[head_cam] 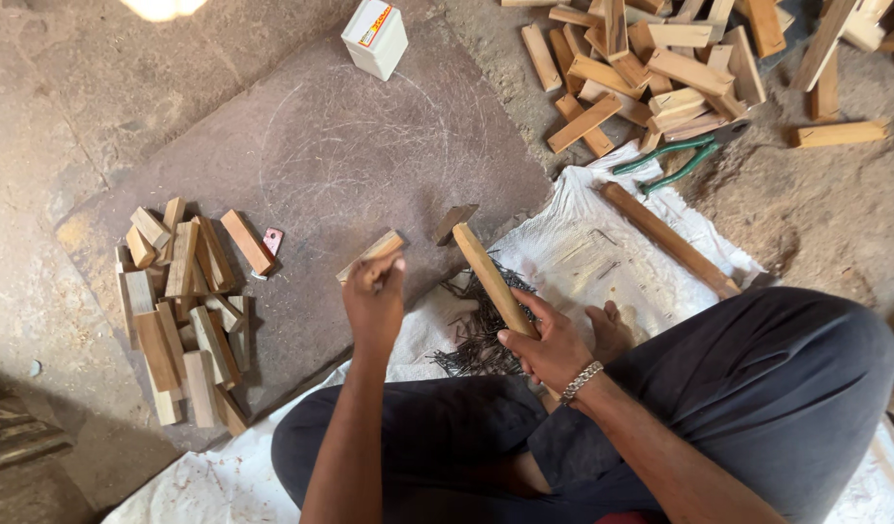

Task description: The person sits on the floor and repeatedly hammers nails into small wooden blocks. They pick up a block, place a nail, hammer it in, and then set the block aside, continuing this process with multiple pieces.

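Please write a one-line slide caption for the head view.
Seated on the floor, left hand holds a small wooden block on a stone slab; right hand grips a hammer.

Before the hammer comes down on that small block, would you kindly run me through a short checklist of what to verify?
1. Left hand grips the small wooden block on the stone slab: ok.
2. Right hand holds the hammer by its wooden handle, head raised near the block: ok.
3. Nail set in the block: cannot tell, the fingers hide it.
4. Left fingers clear of the strike spot: not ok, they sit right at the block's end.
5. Pile of nails within reach on the white sack: ok.
6. Finished blocks stacked aside to the left, clear of the work: ok.
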### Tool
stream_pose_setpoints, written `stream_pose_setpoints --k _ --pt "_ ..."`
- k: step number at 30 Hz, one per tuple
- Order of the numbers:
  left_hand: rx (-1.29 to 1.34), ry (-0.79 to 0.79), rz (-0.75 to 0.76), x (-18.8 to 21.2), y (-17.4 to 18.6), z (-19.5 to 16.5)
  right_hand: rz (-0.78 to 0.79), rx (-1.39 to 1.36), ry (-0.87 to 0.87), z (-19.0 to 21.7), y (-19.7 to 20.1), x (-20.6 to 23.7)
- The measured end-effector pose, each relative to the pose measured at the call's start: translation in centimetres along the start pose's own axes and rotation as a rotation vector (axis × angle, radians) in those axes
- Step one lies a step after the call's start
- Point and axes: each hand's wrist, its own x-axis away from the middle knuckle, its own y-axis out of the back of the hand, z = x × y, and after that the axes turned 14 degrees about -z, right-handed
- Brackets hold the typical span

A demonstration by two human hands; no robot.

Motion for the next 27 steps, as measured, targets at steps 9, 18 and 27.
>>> stream_pose_setpoints --k 9,18,27 --pt "0.023 -0.268 -0.129 -4.7 -2.8 3.4 -0.002 -0.012 0.006 -0.1 0.1 -0.2" --pt "-0.021 -0.247 -0.116 -4.3 -2.9 3.6 -0.004 0.047 -0.014 0.3 0.1 0.0" --pt "-0.069 -0.304 -0.144 -4.1 -3.1 3.2 -0.019 0.047 -0.017 -0.4 0.0 -0.2"
